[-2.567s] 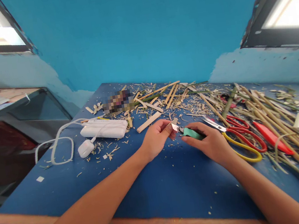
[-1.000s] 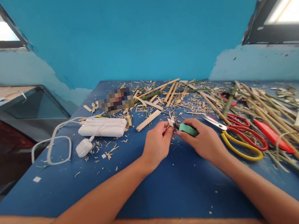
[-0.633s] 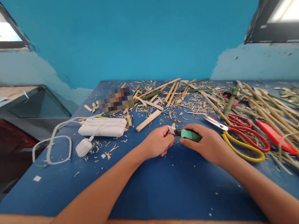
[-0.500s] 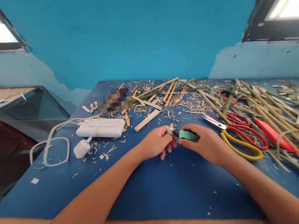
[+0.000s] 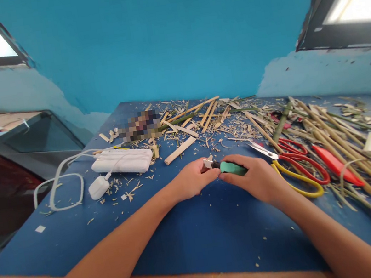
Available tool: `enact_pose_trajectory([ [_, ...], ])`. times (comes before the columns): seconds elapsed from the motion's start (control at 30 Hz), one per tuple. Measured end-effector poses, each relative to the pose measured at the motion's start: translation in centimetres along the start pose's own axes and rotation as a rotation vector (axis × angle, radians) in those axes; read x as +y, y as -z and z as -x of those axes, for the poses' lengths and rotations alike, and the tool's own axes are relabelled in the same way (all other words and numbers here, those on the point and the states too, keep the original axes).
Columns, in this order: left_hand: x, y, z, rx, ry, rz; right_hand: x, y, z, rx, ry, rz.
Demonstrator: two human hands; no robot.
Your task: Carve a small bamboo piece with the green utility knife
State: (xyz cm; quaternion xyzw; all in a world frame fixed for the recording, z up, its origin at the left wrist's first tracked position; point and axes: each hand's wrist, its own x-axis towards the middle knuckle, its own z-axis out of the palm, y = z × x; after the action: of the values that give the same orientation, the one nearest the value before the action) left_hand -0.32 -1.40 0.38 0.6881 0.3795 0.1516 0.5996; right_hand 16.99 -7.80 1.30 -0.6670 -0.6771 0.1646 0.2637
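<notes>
— What is laid at the left of the blue table (image 5: 187, 245)?
— One looped white cable (image 5: 56, 188), one white plug (image 5: 98, 188) and one white power bank (image 5: 122, 161).
— And mid-table?
— One bamboo chip (image 5: 208, 159) is pinched by the curled left hand (image 5: 190, 182). One green-handled knife (image 5: 232, 168) is gripped by the closed right hand (image 5: 257, 180), and its blade is set against the chip.
— Further right?
— Two overlapping pairs are counted, red scissors (image 5: 311, 172) and yellow scissors (image 5: 301, 190), then one red pointed tool (image 5: 336, 166). The bamboo sticks (image 5: 339, 139) cannot be counted.
</notes>
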Motion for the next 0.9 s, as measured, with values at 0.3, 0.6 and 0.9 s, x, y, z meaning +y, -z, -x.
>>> enact_pose_trajectory([
  [0.3,-0.2,0.1,-0.2,0.040,-0.016,-0.044,0.3,0.0,-0.1,0.036,0.001,0.092],
  [0.6,-0.2,0.2,-0.1,0.046,-0.077,-0.047,-0.4,-0.5,0.1,0.051,-0.034,0.147],
  [0.9,0.1,-0.1,-0.2,0.012,0.046,0.112,-0.4,-1.1,0.3,0.082,-0.019,0.153],
])
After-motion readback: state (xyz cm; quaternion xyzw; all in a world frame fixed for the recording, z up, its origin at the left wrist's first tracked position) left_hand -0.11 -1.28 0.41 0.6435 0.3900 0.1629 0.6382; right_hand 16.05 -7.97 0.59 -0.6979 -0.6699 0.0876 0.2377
